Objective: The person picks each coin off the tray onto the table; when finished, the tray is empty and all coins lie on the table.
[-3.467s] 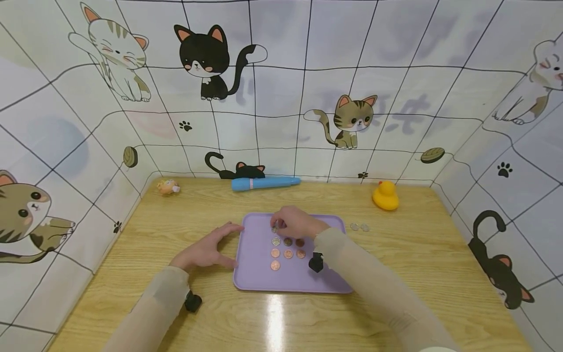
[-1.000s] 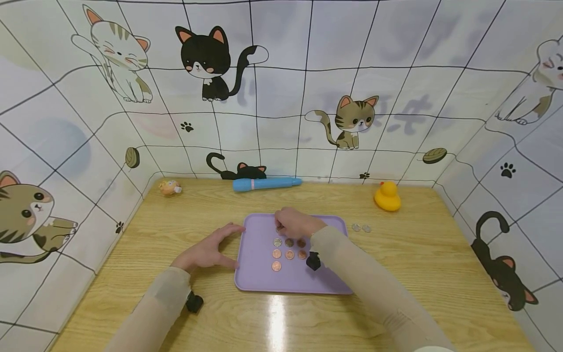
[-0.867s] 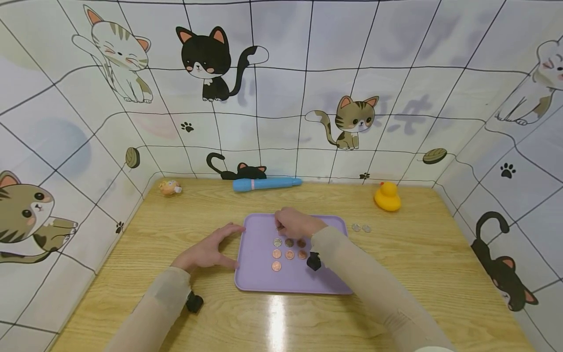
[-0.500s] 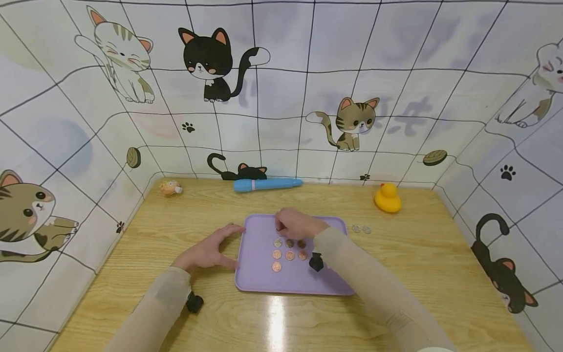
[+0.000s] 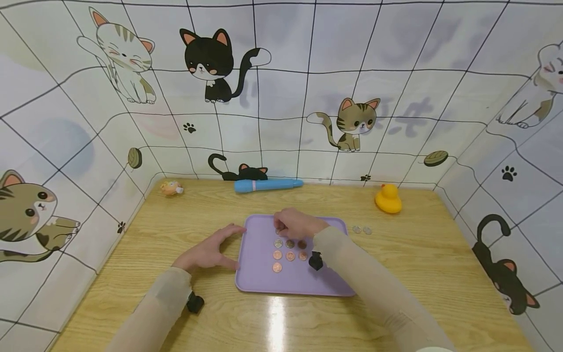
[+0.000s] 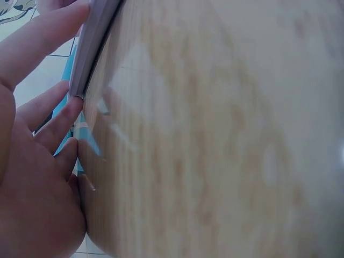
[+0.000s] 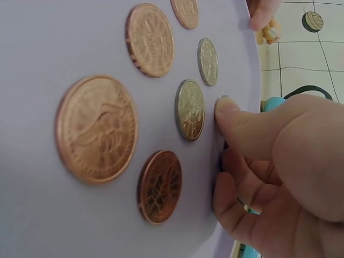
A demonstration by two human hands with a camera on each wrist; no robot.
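Observation:
A purple tray [image 5: 257,278] lies on the wooden table, with several coins in short rows on it. Copper-coloured coins [image 7: 98,129] make up the nearer rows, while silvery ones [image 7: 207,62] show farther back. Over the tray's far part my right hand [image 5: 298,224] pinches a small coin [image 7: 224,97] down at the tray surface; thumb and curled fingers hide most of it. My left hand [image 5: 206,250] is spread at the tray's left side, thumb and fingers touching its rim [image 6: 88,54].
Two silvery coins [image 5: 362,230] lie on the table [image 5: 422,274] right of the tray. Behind stand a yellow rubber duck [image 5: 388,199], a blue pen-shaped thing [image 5: 268,185] and a small toy figure [image 5: 171,188]. A cat-patterned sheet [image 5: 281,98] encloses the back and sides.
My right hand has stayed at nearly the same spot over the tray, its fingers shifting slightly with the coin lowered to the surface. The left hand has kept its place; the view drifted a little.

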